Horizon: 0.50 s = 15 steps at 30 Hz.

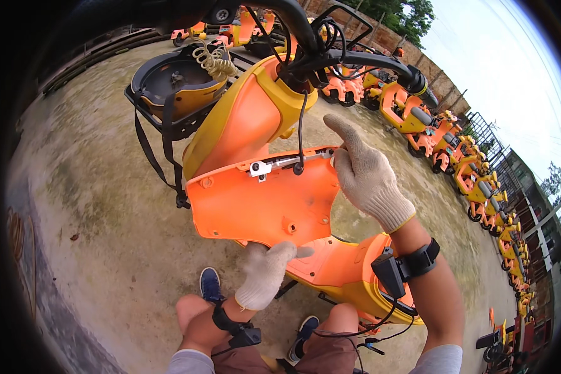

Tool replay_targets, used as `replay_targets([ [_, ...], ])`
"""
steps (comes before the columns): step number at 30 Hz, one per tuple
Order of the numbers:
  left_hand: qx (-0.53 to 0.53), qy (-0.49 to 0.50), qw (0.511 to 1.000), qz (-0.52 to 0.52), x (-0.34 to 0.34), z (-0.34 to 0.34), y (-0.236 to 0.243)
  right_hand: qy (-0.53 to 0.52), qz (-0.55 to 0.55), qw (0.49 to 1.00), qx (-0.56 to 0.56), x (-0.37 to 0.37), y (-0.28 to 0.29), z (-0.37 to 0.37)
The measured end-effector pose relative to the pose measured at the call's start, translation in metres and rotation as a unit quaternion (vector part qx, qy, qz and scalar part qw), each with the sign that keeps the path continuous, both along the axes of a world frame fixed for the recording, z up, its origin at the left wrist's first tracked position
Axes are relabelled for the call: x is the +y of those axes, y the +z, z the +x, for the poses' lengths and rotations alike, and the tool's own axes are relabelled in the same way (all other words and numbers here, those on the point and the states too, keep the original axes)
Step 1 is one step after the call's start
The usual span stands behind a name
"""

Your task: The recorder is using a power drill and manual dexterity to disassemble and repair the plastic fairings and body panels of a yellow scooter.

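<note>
An orange plastic scooter panel (pixel 262 209) is tilted with its inner face up, in front of the scooter's orange and yellow front column (pixel 246 118). Along its upper edge runs a metal latch with a rod (pixel 262 168). My right hand (pixel 371 181), in a pale knitted glove, grips the panel's upper right corner, one finger stretched upward. At the lower edge my left hand (pixel 265 271), gloved too, holds the panel; its thumb points right and its other fingers are partly hidden and blurred. A black cable with a plug (pixel 298 167) hangs over the panel.
The handlebar (pixel 368 61) and loose cables cross above. A front basket (pixel 177 128) holds a yellow and black helmet (pixel 181 87) and a coiled cord (pixel 215 62). The orange footboard (pixel 327 255) lies below right. Rows of similar scooters (pixel 411 115) line the yard's right side.
</note>
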State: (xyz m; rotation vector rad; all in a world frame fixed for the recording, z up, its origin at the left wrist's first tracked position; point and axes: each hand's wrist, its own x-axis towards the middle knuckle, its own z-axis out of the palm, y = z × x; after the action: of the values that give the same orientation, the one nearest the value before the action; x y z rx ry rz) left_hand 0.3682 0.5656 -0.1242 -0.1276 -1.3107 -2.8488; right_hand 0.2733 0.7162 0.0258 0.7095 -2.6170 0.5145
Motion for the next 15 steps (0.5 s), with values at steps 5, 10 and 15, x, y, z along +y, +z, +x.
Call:
replay_targets([
  [5,0.09,0.017,0.991,-0.094,0.002,-0.002,-0.009,-0.033,-0.031,0.999,0.007,0.001,-0.007,-0.01],
  [10,-0.014,-0.007,1.0,0.026,0.002,-0.001,-0.003,-0.064,-0.009,0.998,-0.013,-0.006,0.0,-0.003],
  [15,-0.014,-0.005,1.0,0.022,0.004,-0.001,-0.003,0.01,-0.071,0.997,0.026,0.005,-0.012,-0.009],
])
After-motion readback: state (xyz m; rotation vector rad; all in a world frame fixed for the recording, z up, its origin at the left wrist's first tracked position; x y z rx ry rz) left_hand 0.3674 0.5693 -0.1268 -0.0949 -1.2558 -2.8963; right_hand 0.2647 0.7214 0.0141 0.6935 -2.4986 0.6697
